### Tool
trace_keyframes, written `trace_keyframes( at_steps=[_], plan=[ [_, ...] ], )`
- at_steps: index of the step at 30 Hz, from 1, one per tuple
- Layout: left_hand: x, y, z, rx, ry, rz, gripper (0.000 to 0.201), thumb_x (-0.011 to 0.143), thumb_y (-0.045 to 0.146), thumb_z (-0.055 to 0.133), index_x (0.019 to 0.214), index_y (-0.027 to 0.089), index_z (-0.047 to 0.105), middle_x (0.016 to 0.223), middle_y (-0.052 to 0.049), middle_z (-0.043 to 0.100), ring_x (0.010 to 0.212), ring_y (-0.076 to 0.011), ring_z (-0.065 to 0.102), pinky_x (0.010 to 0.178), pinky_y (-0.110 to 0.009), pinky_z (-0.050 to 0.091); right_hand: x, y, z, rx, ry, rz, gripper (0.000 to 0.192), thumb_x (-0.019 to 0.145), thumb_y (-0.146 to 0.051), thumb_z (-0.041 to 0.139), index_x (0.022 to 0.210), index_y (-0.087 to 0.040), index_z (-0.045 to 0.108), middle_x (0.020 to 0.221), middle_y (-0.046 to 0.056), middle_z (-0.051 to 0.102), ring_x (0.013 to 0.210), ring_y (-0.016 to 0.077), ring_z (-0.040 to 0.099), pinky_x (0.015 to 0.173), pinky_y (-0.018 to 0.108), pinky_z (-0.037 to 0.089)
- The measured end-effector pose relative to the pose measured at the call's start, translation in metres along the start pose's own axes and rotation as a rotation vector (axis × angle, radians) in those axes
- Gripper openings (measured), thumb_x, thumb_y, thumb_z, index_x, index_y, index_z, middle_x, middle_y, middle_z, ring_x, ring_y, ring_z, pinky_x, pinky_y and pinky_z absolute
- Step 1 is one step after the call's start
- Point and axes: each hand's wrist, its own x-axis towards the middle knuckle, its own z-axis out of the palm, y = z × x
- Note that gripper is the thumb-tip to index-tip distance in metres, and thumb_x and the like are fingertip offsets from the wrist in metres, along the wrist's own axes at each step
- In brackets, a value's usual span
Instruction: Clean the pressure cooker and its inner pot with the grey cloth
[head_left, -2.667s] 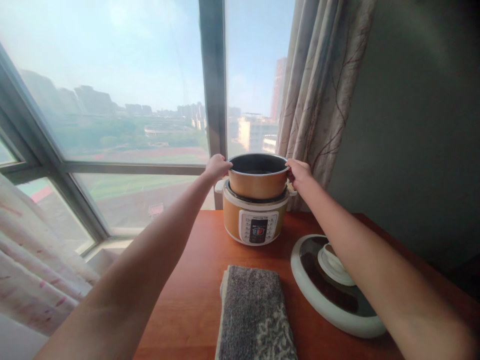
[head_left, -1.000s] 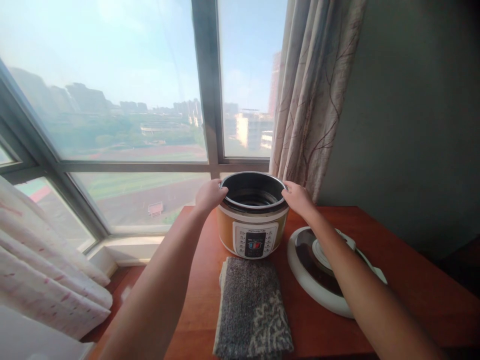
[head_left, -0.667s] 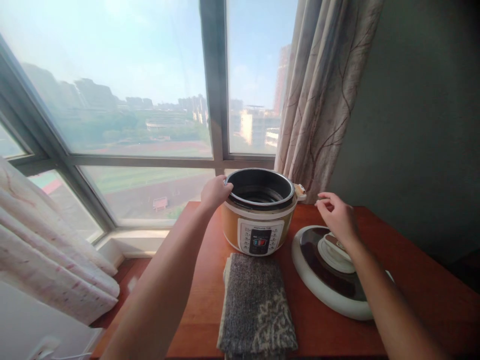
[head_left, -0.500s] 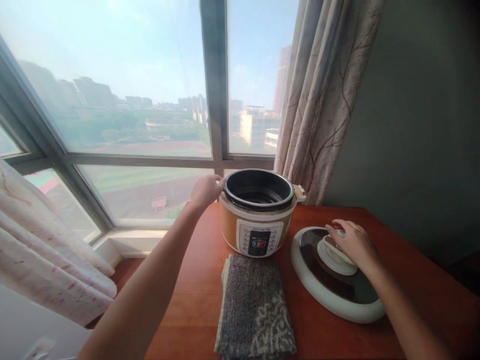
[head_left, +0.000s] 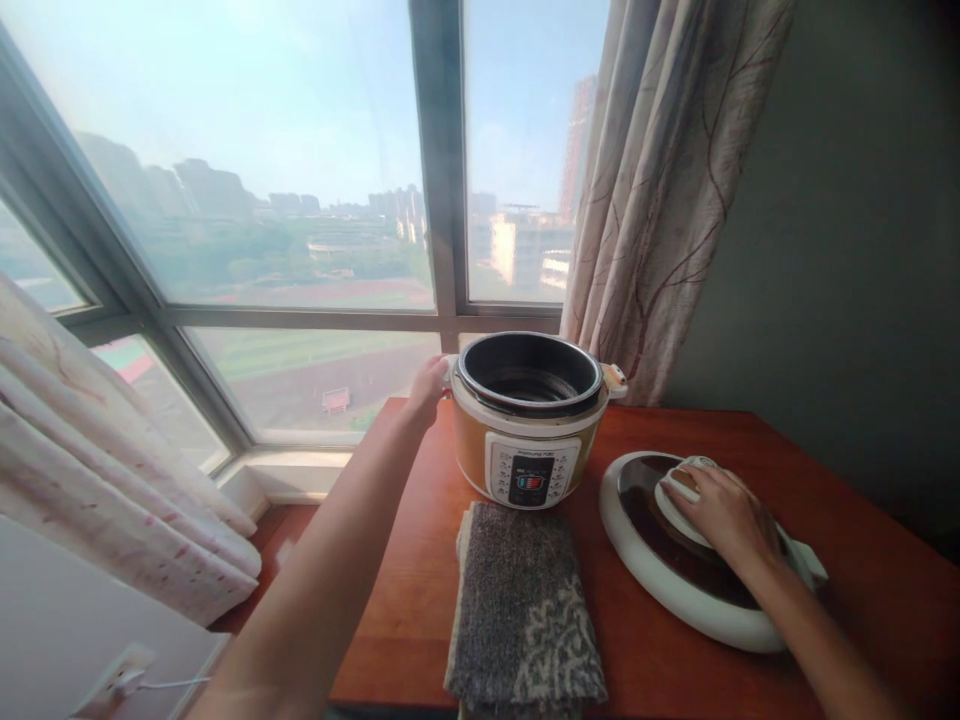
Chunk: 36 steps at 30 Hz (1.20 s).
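Observation:
A round electric pressure cooker (head_left: 469, 450), white and tan with a front control panel, stands uncovered on the wooden table, its dark inner pot (head_left: 529, 385) showing. My left hand (head_left: 431, 385) is closed round the cooker's left side handle. To the right, the cooker's lid (head_left: 630, 535) lies on the table, a wide white ring with a dark brown centre and a raised knob. Over that knob my right hand (head_left: 724, 510) is wrapped, the fingertips partly hidden. A folded grey towel (head_left: 517, 590) with a pale pattern lies in front of the cooker.
The reddish wooden table (head_left: 397, 570) reaches toward a large window (head_left: 292, 240). A patterned curtain (head_left: 675, 200) hangs behind the cooker, another curtain (head_left: 97, 480) at left. Low on the left wall, a socket (head_left: 124, 680) has a white cord plugged in.
My right hand has come down from just above the lid's knob and closed over it. My left hand has gone from the cooker's upper rim area to its side handle. The view has shifted slightly.

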Motion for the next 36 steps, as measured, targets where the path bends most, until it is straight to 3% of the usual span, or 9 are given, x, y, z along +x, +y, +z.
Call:
trace_keyframes(
  at_steps=[3, 7, 12, 16, 20, 23, 27, 30, 36],
  plan=[
    [0.0, 0.0, -0.001, -0.057, 0.009, -0.014, 0.033, 0.072, 0.035, 0.05, 0.098, 0.019, 0.065, 0.085, -0.004, 0.067, 0.07, -0.0144, 0.06, 0.061, -0.024, 0.047, 0.008, 0.011, -0.02, 0.103, 0.017, 0.032, 0.037, 0.078, -0.056, 0.052, 0.095, -0.029, 0.071, 0.109, 0.015, 0.073, 0.109, 0.0369, 0.066, 0.101, 0.049, 0.049],
    [0.001, -0.001, -0.001, -0.103, 0.007, -0.019, 0.033, 0.07, 0.034, 0.054, 0.097, 0.019, 0.065, 0.083, -0.004, 0.066, 0.07, -0.0154, 0.06, 0.062, -0.026, 0.047, 0.022, 0.035, -0.063, 0.191, 0.085, 0.158, 0.029, 0.073, -0.064, 0.056, 0.087, -0.041, 0.068, 0.11, 0.013, 0.074, 0.101, 0.0378, 0.069, 0.087, 0.052, 0.051],
    [0.001, -0.002, -0.002, -0.117, 0.006, -0.031, 0.032, 0.071, 0.034, 0.056, 0.096, 0.017, 0.066, 0.08, -0.005, 0.065, 0.07, -0.0169, 0.059, 0.062, -0.027, 0.047, 0.048, 0.048, -0.123, 0.163, 0.3, 0.068, 0.045, 0.074, -0.078, 0.053, 0.099, -0.044, 0.068, 0.116, 0.012, 0.073, 0.107, 0.0401, 0.067, 0.088, 0.058, 0.048],
    [0.002, -0.004, -0.002, -0.11, 0.021, -0.035, 0.031, 0.071, 0.034, 0.056, 0.097, 0.018, 0.066, 0.081, -0.005, 0.065, 0.07, -0.0176, 0.059, 0.062, -0.028, 0.047, 0.076, 0.014, -0.174, 0.13, 0.419, -0.072, 0.055, 0.083, -0.078, 0.047, 0.121, -0.042, 0.065, 0.128, 0.009, 0.067, 0.123, 0.0375, 0.059, 0.103, 0.055, 0.044],
    [0.002, -0.005, -0.001, -0.11, 0.025, -0.036, 0.033, 0.071, 0.034, 0.055, 0.099, 0.019, 0.065, 0.084, -0.004, 0.065, 0.072, -0.0178, 0.059, 0.062, -0.028, 0.046, 0.111, -0.049, -0.212, 0.124, 0.458, -0.181, 0.053, 0.087, -0.079, 0.042, 0.11, -0.041, 0.07, 0.118, 0.007, 0.07, 0.119, 0.0329, 0.063, 0.104, 0.048, 0.046],
    [0.003, -0.004, -0.002, -0.12, 0.016, -0.038, 0.033, 0.069, 0.034, 0.056, 0.098, 0.019, 0.064, 0.084, -0.004, 0.065, 0.073, -0.0179, 0.059, 0.062, -0.027, 0.046, 0.138, -0.098, -0.218, 0.175, 0.467, -0.297, 0.043, 0.087, -0.068, 0.053, 0.102, -0.033, 0.074, 0.105, 0.007, 0.073, 0.106, 0.0326, 0.068, 0.098, 0.047, 0.05],
    [0.006, -0.005, -0.003, -0.156, -0.009, -0.044, 0.037, 0.065, 0.034, 0.056, 0.098, 0.019, 0.063, 0.078, -0.002, 0.06, 0.066, -0.0161, 0.056, 0.057, -0.026, 0.043, 0.166, -0.157, -0.201, 0.204, 0.387, -0.362, 0.028, 0.084, -0.045, 0.069, 0.099, -0.022, 0.076, 0.103, 0.007, 0.075, 0.098, 0.0286, 0.069, 0.091, 0.039, 0.05],
    [0.008, -0.006, -0.003, -0.181, -0.012, -0.042, 0.042, 0.064, 0.035, 0.056, 0.101, 0.019, 0.062, 0.078, -0.002, 0.06, 0.064, -0.0159, 0.055, 0.055, -0.025, 0.041, 0.181, -0.197, -0.185, 0.195, 0.333, -0.364, 0.035, 0.083, -0.044, 0.069, 0.101, -0.015, 0.076, 0.104, 0.01, 0.075, 0.1, 0.0278, 0.067, 0.089, 0.035, 0.048],
    [0.006, -0.006, -0.001, -0.191, -0.002, 0.001, 0.054, 0.064, 0.035, 0.058, 0.115, 0.019, 0.063, 0.086, -0.003, 0.065, 0.067, -0.0158, 0.056, 0.057, -0.025, 0.041, 0.198, -0.253, -0.161, 0.088, 0.179, -0.348, 0.038, 0.086, -0.051, 0.062, 0.098, -0.019, 0.077, 0.104, 0.01, 0.074, 0.101, 0.0266, 0.066, 0.083, 0.03, 0.047]
  ],
)
